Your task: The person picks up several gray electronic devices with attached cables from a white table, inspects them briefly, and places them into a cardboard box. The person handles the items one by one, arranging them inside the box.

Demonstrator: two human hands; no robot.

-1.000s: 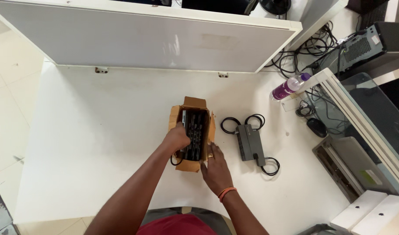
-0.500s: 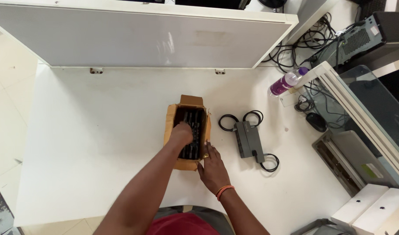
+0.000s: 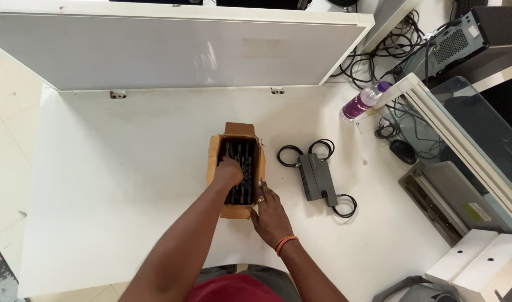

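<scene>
An open brown cardboard box (image 3: 214, 152) lies on the white table (image 3: 116, 184), packed with black objects (image 3: 246, 156). My left hand (image 3: 229, 172) reaches inside the box with its fingers curled down on the black contents; whether it grips one I cannot tell. My right hand (image 3: 270, 212), with a ring and an orange wristband, presses flat against the box's near right corner. Just right of the box rests a grey power adapter (image 3: 315, 177) with coiled black cables at both ends.
A purple bottle (image 3: 363, 100) lies at the table's far right edge. A white partition panel (image 3: 178, 47) stands along the back. Right of the table are a glass surface, a black mouse (image 3: 403, 151), tangled cables, a computer case and white boxes (image 3: 479, 263).
My left hand has pushed deeper into the box. My right hand stays at the box's near corner. The view has shifted slightly.
</scene>
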